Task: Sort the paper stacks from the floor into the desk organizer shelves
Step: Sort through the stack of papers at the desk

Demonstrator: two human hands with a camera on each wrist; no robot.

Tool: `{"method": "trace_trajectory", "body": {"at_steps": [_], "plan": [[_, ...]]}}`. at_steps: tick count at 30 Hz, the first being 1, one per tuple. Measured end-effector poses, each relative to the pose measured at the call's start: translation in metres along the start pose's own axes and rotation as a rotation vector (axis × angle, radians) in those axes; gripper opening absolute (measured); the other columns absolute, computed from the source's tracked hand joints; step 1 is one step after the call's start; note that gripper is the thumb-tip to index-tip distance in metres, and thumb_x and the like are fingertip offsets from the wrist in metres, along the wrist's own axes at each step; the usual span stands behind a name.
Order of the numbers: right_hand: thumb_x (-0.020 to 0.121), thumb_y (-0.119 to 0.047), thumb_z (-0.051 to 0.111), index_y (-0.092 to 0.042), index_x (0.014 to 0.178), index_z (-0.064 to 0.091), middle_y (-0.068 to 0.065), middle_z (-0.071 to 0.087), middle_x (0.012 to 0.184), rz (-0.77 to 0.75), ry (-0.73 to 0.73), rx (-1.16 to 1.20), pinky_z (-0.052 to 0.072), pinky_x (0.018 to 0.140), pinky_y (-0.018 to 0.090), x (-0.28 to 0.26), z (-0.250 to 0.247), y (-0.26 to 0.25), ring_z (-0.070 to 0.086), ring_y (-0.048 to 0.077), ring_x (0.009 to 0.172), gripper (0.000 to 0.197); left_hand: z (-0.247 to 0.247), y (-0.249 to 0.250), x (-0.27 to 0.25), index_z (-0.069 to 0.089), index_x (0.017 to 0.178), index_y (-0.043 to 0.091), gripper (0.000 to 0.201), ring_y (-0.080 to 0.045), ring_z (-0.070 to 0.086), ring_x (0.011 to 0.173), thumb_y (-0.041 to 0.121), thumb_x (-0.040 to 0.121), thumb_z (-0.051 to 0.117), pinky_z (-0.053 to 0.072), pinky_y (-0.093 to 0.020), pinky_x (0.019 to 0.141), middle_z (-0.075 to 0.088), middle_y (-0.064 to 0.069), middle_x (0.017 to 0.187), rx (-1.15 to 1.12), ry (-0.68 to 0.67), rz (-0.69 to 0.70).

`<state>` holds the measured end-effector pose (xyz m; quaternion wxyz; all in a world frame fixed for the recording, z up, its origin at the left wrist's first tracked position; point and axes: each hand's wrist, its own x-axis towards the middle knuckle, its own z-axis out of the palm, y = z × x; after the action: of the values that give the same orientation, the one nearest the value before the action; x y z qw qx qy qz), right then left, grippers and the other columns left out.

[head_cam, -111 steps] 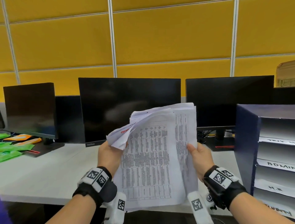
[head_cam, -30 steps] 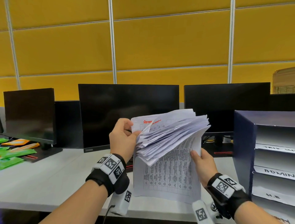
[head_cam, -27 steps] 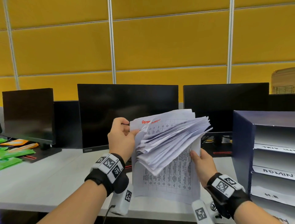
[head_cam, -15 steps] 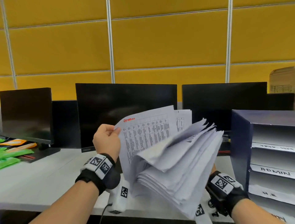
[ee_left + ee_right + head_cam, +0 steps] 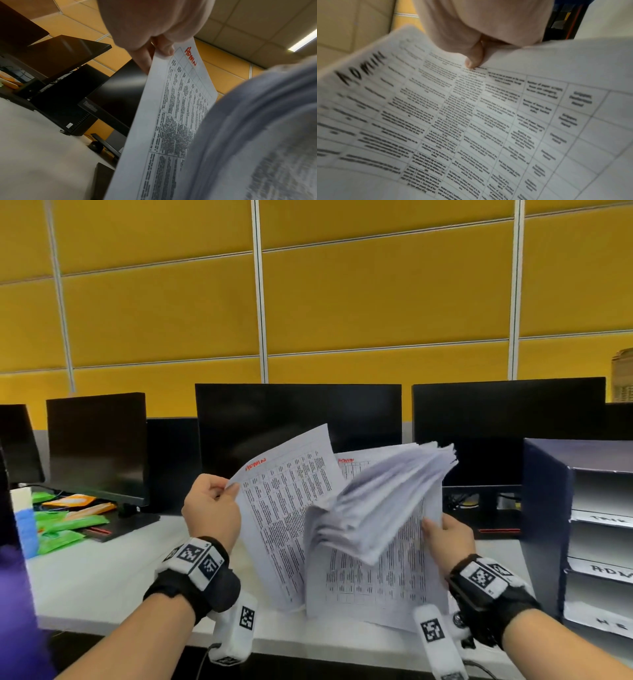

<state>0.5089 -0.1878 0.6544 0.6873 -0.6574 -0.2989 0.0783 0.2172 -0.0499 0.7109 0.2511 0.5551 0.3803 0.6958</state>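
My left hand [image 5: 219, 496] pinches the top left corner of a single printed sheet [image 5: 284, 508] headed ADMIN in red, held apart to the left of the rest. In the left wrist view the same sheet [image 5: 171, 115] hangs from the thumb and fingers. My right hand [image 5: 442, 534] grips a thick paper stack [image 5: 383, 501] at its right edge; its top pages bend forward and down. Under the thumb in the right wrist view lies a page [image 5: 471, 121] headed ADMIN. At the right stands the dark blue desk organizer [image 5: 544, 518] with labelled shelves, one label [image 5: 609, 571] reading ADM.
Several black monitors [image 5: 298, 422] line the back of the white desk [image 5: 102, 570] before a yellow panel wall. Green and orange packets [image 5: 65, 522] lie at the far left. A cardboard box [image 5: 621, 374] shows at the right edge.
My left hand has peeled one ADMIN sheet off the stack and drawn it left. The stack in my right hand has risen from its sag and now fans upright again.
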Motion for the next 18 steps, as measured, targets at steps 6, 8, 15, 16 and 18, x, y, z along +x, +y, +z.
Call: {"method": "trace_trajectory", "body": {"at_steps": [6, 8, 15, 16, 18], "plan": [[0.093, -0.017, 0.056, -0.025, 0.084, 0.065, 0.009, 0.071, 0.097, 0.007, -0.106, 0.028, 0.051, 0.09, 0.053, -0.001, -0.003, 0.009, 0.066, 0.029, 0.094, 0.015, 0.0, -0.001, -0.001, 0.051, 0.07, 0.018, 0.026, -0.019, 0.054, 0.065, 0.006, 0.089, 0.064, 0.042, -0.023, 0.06, 0.059, -0.006, 0.068, -0.037, -0.005, 0.0], [0.093, -0.014, 0.055, -0.024, 0.087, 0.066, 0.01, 0.07, 0.099, 0.018, -0.114, 0.034, 0.052, 0.09, 0.053, -0.006, -0.006, 0.008, 0.066, 0.029, 0.095, 0.016, 0.001, -0.002, -0.001, 0.051, 0.07, 0.018, 0.026, -0.022, 0.057, 0.068, 0.006, 0.09, 0.064, 0.043, -0.024, 0.06, 0.062, -0.008, 0.071, -0.04, -0.011, -0.004], [0.094, -0.01, 0.053, -0.028, 0.086, 0.066, 0.007, 0.07, 0.1, -0.024, -0.157, -0.02, 0.051, 0.092, 0.053, -0.01, -0.009, 0.016, 0.066, 0.028, 0.097, 0.023, 0.002, 0.0, -0.006, 0.053, 0.075, 0.016, 0.022, -0.01, 0.056, 0.064, 0.006, 0.091, 0.062, 0.037, -0.017, 0.055, 0.062, -0.002, 0.071, -0.029, -0.026, 0.001], [0.095, -0.01, 0.053, -0.028, 0.087, 0.065, 0.007, 0.07, 0.1, -0.02, -0.159, -0.018, 0.05, 0.092, 0.053, -0.01, -0.009, 0.015, 0.066, 0.028, 0.097, 0.023, 0.002, 0.0, -0.006, 0.053, 0.075, 0.016, 0.022, -0.009, 0.056, 0.064, 0.006, 0.092, 0.062, 0.037, -0.017, 0.055, 0.061, -0.001, 0.07, -0.03, -0.03, -0.001], [0.095, -0.01, 0.052, -0.026, 0.088, 0.064, 0.008, 0.07, 0.1, -0.012, -0.164, -0.013, 0.05, 0.092, 0.054, -0.011, -0.01, 0.015, 0.065, 0.029, 0.098, 0.021, 0.002, -0.001, -0.004, 0.053, 0.074, 0.017, 0.022, -0.012, 0.057, 0.066, 0.006, 0.092, 0.062, 0.037, -0.019, 0.056, 0.062, -0.002, 0.072, -0.035, -0.036, -0.001]]}}
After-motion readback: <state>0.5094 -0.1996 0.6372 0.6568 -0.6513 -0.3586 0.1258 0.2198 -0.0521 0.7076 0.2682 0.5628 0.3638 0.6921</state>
